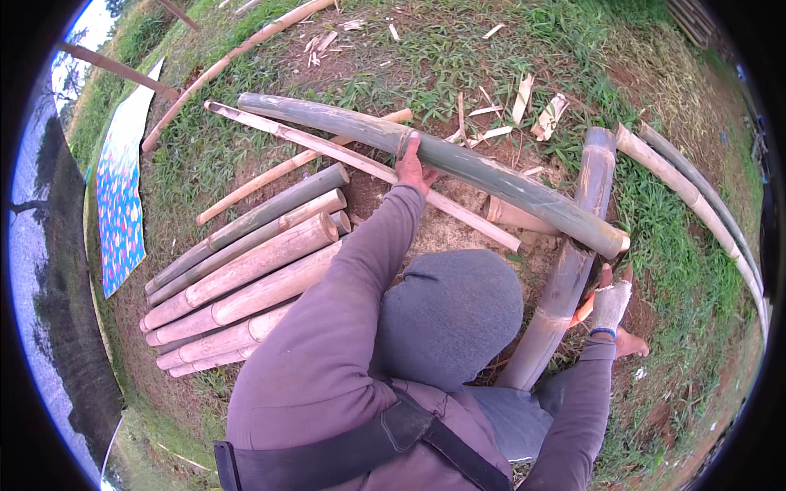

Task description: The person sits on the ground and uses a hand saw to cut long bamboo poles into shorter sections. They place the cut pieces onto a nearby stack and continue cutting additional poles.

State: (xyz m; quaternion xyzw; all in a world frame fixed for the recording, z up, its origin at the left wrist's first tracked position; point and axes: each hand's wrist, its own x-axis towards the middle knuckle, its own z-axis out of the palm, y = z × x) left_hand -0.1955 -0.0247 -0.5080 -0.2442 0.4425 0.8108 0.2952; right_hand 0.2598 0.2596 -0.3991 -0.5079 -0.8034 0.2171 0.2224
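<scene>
A long greenish bamboo pole [499,178] slants from the upper left down to the right. My left hand [414,168] grips it near the middle, with the thumb over its top. The pole's right part rests across a thick grey-brown bamboo log [560,286]. Just below the pole's cut right end is my right hand [611,301], in a pale fingerless wrap, its fingers apart and pointing up. Beside that hand shows a small orange thing [583,311], whose kind I cannot make out. A split bamboo strip [467,214] passes under my left hand.
Several cut bamboo lengths [262,282] lie side by side at left. Thinner bamboo [286,168] lies behind them. Long curved poles [696,196] lie at right. Wood chips [522,98] litter the grass beyond. A patterned cloth [123,188] hangs far left. A grey cap [458,311] hides ground below.
</scene>
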